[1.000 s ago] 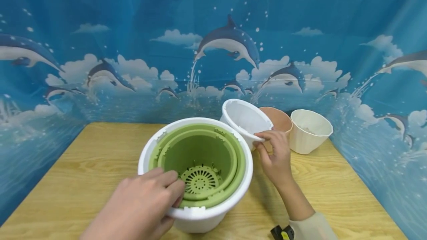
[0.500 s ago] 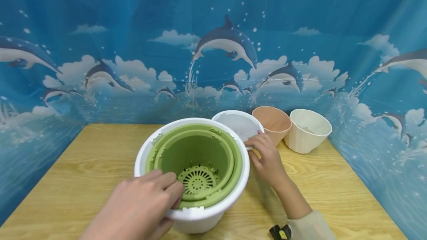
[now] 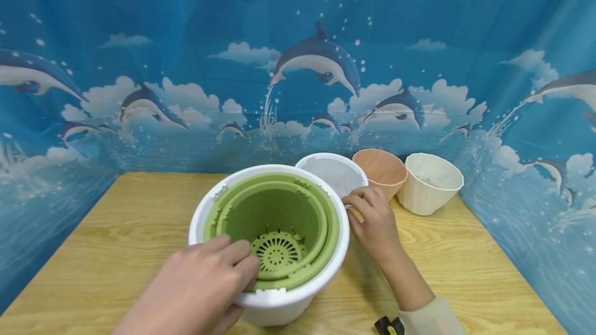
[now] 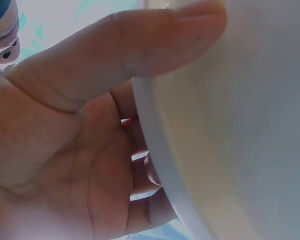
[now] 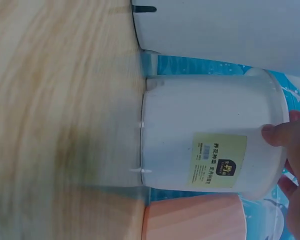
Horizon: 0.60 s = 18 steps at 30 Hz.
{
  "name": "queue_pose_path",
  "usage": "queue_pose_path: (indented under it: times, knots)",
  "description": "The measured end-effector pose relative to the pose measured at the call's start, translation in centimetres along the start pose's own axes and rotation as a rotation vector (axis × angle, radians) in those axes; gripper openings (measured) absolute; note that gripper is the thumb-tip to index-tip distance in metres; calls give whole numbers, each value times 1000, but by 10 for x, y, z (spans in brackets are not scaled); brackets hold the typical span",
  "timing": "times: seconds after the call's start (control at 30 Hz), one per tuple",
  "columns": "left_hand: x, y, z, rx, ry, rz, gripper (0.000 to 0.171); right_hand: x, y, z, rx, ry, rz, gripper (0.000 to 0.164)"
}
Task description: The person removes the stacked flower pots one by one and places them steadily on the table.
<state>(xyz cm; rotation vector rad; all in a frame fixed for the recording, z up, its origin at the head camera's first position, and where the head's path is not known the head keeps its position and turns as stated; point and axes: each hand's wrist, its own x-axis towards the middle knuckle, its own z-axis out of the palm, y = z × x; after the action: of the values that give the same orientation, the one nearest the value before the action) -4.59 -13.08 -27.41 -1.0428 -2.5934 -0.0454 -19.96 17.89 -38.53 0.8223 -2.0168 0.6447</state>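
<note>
A large white pot (image 3: pixel 274 299) stands on the wooden table (image 3: pixel 116 231) with two green inner pots (image 3: pixel 279 221) nested in it. My left hand (image 3: pixel 205 283) grips its near rim, fingers inside and thumb (image 4: pixel 140 40) outside on the white wall (image 4: pixel 250 130). Behind it to the right stands a smaller white pot (image 3: pixel 331 173) with a yellow label (image 5: pixel 217 160). My right hand (image 3: pixel 372 216) holds that pot's near rim, and a thumb tip (image 5: pixel 275 134) shows at the rim in the right wrist view.
A peach pot (image 3: pixel 381 168) and a cream faceted pot (image 3: pixel 430 182) stand at the back right beside the small white pot. A blue dolphin backdrop (image 3: pixel 298 66) walls the table on three sides. A black and yellow device (image 3: pixel 388 327) sits at my right sleeve.
The small white pot, tilted and lifted one second ago, now stands upright on the table behind the big pot. My right hand came down with it. The left hand has stayed.
</note>
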Motion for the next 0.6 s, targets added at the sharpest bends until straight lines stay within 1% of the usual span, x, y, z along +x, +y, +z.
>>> queue_pose_path:
  times: [0.1, 0.17, 0.3, 0.43, 0.53, 0.6]
  knots:
    - [2, 1, -1, -10, -4, 1, 31, 0, -1, -1, -7, -32, -16, 18]
    - [3, 2, -2, -14, 5, 8, 30, 0, -1, -1, -6, -66, -23, 20]
    - [9, 6, -2, -11, 40, 38, 28, -2, 0, 0, -3, -146, -19, 33]
    - [13, 8, 0, -17, 80, 65, 27, -4, 1, 0, -24, -200, -8, 43]
    - [16, 9, 1, -25, 103, 68, 25, -6, 2, 0, -39, -234, 11, 49]
    - [18, 9, 2, -29, 103, 62, 24, -7, 3, 0, -42, -258, 28, 55]
